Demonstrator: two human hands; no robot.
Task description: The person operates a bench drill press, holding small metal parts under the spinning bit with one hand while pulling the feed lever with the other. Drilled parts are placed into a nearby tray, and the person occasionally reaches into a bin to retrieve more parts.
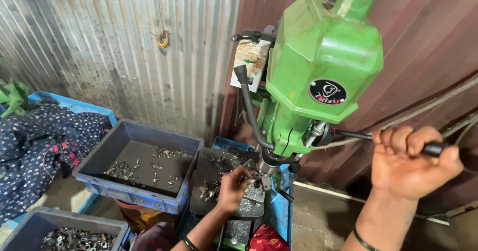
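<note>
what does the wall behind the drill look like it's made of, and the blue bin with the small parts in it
Wall: corrugated sheet metal, by its ribs and dull grey stained sheen. Blue bin: likely moulded plastic, matte with scuffed, thick rims. Small parts inside: probably bare metal, shiny grey.

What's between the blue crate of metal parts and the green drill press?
In the head view, a dark tray of small metal parts lies between the blue crate and drill press.

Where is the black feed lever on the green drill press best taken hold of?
At its thick black grip end, where the right hand is wrapped around the black feed lever. The thin rod runs from the green drill press head out to the right, so come from that side, fingers curling over.
</note>
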